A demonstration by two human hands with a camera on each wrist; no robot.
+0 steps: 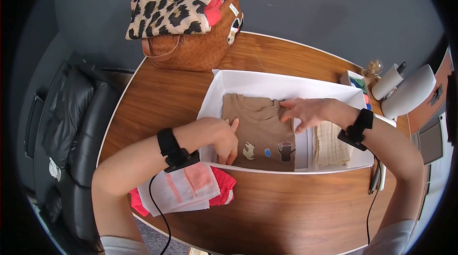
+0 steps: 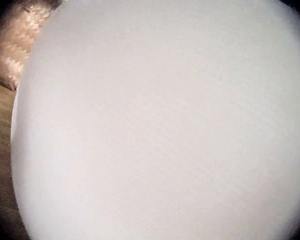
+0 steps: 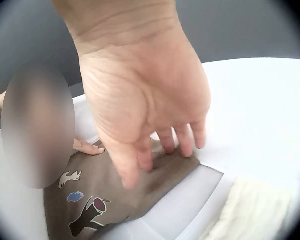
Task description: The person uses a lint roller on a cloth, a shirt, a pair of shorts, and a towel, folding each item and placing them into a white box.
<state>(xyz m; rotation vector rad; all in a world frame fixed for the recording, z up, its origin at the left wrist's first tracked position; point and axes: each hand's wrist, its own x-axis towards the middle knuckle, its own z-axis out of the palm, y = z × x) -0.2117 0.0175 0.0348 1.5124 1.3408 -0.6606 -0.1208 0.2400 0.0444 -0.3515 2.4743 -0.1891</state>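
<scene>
A brown shirt [image 1: 260, 133] lies flat in the white box [image 1: 296, 84] on the table [image 1: 286, 212], with a cream cloth [image 1: 330, 147] near its right side. The person's right hand [image 1: 310, 111], fingers loosely spread, touches the shirt's upper right corner, while the left hand [image 1: 222, 138] bends down over its left edge, and whether it pinches there I can't tell.

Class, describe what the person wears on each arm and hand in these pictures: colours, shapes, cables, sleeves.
Both the left hand and the right hand are without gloves. Each wrist wears a wide black strap bearing a small, boxy black camera housing. A thin black cable trails from each. Light grey sleeves end above the elbows.
</scene>
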